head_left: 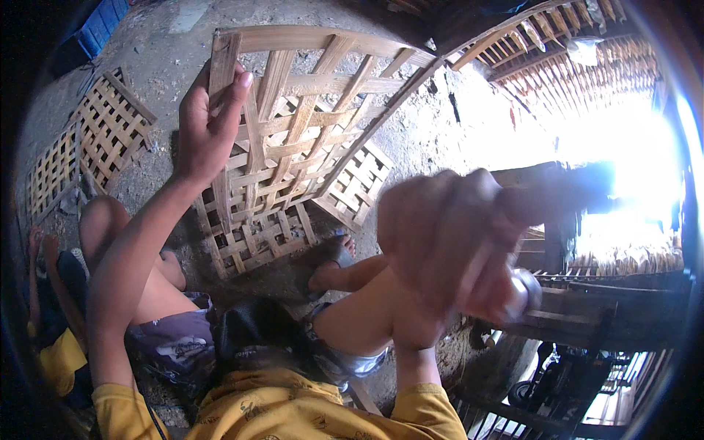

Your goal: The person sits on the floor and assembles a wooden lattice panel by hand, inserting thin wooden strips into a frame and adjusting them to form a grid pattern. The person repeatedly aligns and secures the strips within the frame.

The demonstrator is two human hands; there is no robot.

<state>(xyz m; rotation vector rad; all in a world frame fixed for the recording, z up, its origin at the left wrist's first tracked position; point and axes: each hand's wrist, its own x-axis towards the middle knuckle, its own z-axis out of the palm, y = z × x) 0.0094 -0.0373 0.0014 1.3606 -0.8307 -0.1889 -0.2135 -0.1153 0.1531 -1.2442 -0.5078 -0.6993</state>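
My left hand (213,121) is closed round the upper left edge of a woven bamboo lattice panel (301,125), thumb along its corner. The panel stands tilted in front of me, its strips crossing with open gaps. Raised close on the right, my right hand (455,235) is smeared by motion, its fingers curled into a fist. A dark blurred shape (568,191) juts out to its right, and a roundish shiny end (526,293) shows below the fist. What this hand holds is too blurred to name.
Other lattice panels lie on the floor: one beneath the raised panel (260,242), one behind it (359,183), two at left (114,128) (55,172). Another person's arm (55,282) shows at far left. A blue container (99,29) stands beyond; wooden beams (587,312) run at right.
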